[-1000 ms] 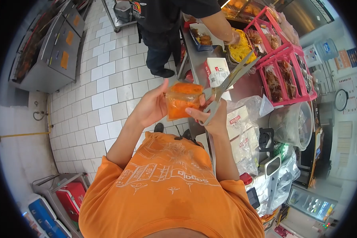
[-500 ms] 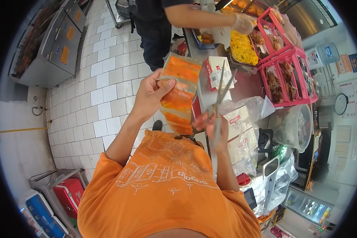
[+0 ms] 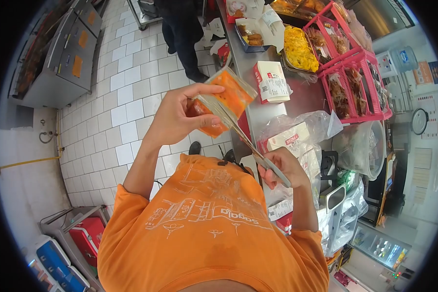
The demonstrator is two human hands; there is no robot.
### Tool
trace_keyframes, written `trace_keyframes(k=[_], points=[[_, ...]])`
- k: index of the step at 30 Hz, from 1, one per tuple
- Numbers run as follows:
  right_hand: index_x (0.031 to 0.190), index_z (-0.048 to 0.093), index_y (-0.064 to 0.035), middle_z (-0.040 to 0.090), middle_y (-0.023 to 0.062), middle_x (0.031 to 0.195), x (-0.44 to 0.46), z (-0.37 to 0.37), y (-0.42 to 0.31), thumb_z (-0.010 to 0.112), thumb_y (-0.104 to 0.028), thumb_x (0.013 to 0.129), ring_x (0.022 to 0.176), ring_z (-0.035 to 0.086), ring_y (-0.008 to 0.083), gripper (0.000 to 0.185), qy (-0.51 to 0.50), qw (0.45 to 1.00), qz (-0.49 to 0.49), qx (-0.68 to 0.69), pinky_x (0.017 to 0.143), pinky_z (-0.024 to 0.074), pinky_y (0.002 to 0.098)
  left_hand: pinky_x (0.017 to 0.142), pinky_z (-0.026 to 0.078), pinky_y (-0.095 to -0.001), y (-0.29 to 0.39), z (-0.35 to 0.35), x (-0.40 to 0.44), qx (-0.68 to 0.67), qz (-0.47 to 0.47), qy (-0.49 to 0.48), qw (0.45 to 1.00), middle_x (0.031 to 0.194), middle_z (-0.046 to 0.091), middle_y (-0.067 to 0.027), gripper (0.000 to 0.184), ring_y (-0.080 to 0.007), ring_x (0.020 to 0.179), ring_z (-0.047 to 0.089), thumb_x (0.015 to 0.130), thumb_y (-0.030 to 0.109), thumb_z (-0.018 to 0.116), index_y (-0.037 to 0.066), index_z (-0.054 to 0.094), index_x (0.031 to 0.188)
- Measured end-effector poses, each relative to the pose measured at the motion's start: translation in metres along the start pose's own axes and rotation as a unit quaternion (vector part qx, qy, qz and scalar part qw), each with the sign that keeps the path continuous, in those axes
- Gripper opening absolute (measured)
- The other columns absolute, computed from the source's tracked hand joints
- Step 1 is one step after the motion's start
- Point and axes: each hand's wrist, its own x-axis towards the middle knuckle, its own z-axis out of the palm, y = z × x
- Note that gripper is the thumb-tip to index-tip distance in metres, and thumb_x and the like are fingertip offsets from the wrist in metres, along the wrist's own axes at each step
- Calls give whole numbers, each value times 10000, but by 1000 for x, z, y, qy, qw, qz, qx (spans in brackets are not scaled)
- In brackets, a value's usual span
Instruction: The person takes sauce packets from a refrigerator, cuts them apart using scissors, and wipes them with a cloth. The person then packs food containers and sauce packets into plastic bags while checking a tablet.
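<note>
I see the orange packets point(image 3: 234, 95) up in the air over the tiled floor point(image 3: 131, 87), pinched in my left hand point(image 3: 182, 117), with the scissors point(image 3: 244, 137) reaching in between them. My right hand point(image 3: 288, 168) grips the scissors' handles. Nearby, a white box point(image 3: 272, 82) sits on the counter point(image 3: 306, 100).

Counter point(image 3: 304, 103), probably steel, with white carton point(image 3: 271, 80), blue box point(image 3: 254, 48), pink baskets point(image 3: 343, 63).

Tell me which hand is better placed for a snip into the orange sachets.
The right hand, most likely: it grips the scissors, their blades pointing toward the orange sachets. The left hand is occupied holding those sachets.
</note>
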Motion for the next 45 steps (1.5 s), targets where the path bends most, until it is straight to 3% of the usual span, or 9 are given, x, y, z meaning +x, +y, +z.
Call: trace_keyframes(k=[5,7,17,31,34,36,39,42,45], points=[[732,614,-17,531,-13,554,5,-2,1,809,-278,840,422,511,68,343,-4,1000,7,13,400,388,213,830,557,-215,-9,5,2,-4,25,-16,1000,1189,660,-124,564,-100,948,661,763,-48,786,-24,589,1291],[719,620,-16,511,-16,523,5,-1,1,823,-268,822,407,499,68,340,13,1000,16,-22,390,371,217,652,463,-157,-14,4,2,-7,47,-12,999,1082,693,-31,556,5,737,565,772,24,811,23,615,1292],[711,602,2,467,-23,478,7,2,15,802,-265,849,379,446,70,362,20,1000,5,-8,367,331,231,830,535,-232,-15,6,12,-10,-6,-84,996,1099,703,-68,605,-78,891,661,726,15,838,-2,606,1285],[727,541,-3,489,21,544,14,25,25,760,-559,821,420,499,105,605,43,995,61,69,359,335,239,802,510,-227,-44,24,20,-63,-127,-190,971,1024,733,-101,507,-101,772,635,648,3,857,-71,689,1121],[752,634,27,584,46,568,11,43,6,730,-270,883,443,567,126,339,132,990,42,-3,378,377,255,811,510,-216,-56,34,21,-78,-102,-250,960,1074,724,-133,573,-109,866,659,645,-16,841,-79,654,1183],[786,714,35,665,70,611,-14,51,-25,632,-42,876,489,635,137,145,227,971,18,-78,428,442,254,822,516,-219,-46,38,21,-122,-126,-239,955,1126,710,-152,611,-122,911,672,647,-29,827,-90,623,1220],[911,720,13,709,54,695,-83,29,-35,564,-32,919,584,681,119,163,450,877,-151,-72,534,500,207,847,540,-232,-45,16,20,-151,-149,-213,954,1267,650,-198,697,-152,1055,679,649,-72,788,-140,530,1293],[1028,704,-23,711,61,761,-122,-37,-49,493,-90,963,627,667,111,231,642,729,-19,-239,510,453,264,862,543,-235,-44,-1,22,-224,-141,-220,939,1313,620,-210,729,-146,1031,689,640,-56,810,-173,503,1291],[1037,695,-10,716,100,791,-130,-179,34,563,-210,963,685,698,183,251,553,693,82,-455,575,524,317,843,544,-212,-30,0,27,-230,-110,-219,942,1323,612,-212,781,-136,955,707,637,-15,843,-183,477,1306]])
